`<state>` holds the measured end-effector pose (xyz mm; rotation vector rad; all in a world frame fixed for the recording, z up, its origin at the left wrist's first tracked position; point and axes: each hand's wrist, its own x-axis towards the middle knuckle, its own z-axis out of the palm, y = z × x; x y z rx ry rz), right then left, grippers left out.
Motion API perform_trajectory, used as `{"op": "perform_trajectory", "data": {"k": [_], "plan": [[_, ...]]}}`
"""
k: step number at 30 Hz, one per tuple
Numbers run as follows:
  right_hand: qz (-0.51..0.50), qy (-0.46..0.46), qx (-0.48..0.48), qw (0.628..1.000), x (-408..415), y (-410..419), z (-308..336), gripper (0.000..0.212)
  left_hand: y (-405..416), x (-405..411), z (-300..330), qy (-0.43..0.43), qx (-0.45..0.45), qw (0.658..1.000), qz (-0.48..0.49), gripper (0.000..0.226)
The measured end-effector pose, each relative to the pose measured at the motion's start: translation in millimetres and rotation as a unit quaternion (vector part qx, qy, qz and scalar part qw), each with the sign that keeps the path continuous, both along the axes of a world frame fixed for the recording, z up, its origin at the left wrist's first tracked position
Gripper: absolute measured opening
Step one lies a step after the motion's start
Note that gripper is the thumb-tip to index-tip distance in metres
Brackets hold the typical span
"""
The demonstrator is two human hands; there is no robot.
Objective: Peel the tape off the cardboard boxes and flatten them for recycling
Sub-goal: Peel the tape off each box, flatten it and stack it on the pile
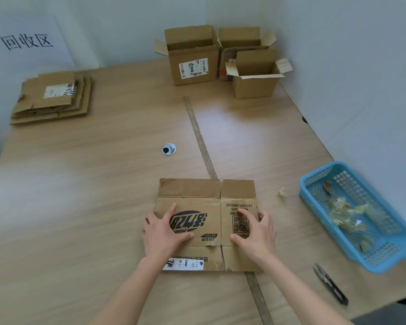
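A flattened cardboard box [197, 198] with black print and a QR code lies on the table in front of me. My left hand [163, 233] presses flat on its left part, fingers spread over the black logo. My right hand [256, 233] presses on its right part, beside the QR code, fingers reaching over the right edge. Three open boxes stand at the far side: a tall one with a label [193, 57], one behind [240, 38], and a smaller one [256, 76]. A stack of flattened boxes [54, 97] lies at the far left.
A blue plastic basket [314, 184] with peeled tape scraps sits at the right. A tape scrap [283, 192] lies beside it. Black scissors [331, 285] lie near the front right edge. A cable hole [168, 149] and a table seam [201, 141] mark the middle. Walls close in behind and right.
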<state>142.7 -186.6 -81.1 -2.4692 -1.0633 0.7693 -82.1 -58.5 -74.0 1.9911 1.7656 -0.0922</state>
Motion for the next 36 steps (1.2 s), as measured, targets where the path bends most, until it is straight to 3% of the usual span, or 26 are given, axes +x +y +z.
{"op": "perform_trajectory", "data": {"k": [6, 14, 25, 36], "plan": [[0.020, 0.079, 0.051, 0.995, -4, 6, 20, 0.084, -15, -19, 36, 0.017, 0.033, 0.999, 0.005, 0.115], [0.152, 0.025, 0.135, 0.979, -62, 78, 154, 0.102, 6, -92, 176, -0.017, 0.132, 0.987, 0.093, 0.114], [0.285, -0.064, 0.238, 0.926, -270, 147, 369, 0.103, 1, -310, 378, -0.038, 0.274, 0.946, 0.171, 0.110], [0.331, -0.094, 0.274, 0.898, -455, 168, 470, 0.109, -9, -493, 469, -0.027, 0.343, 0.915, 0.210, 0.110]]}}
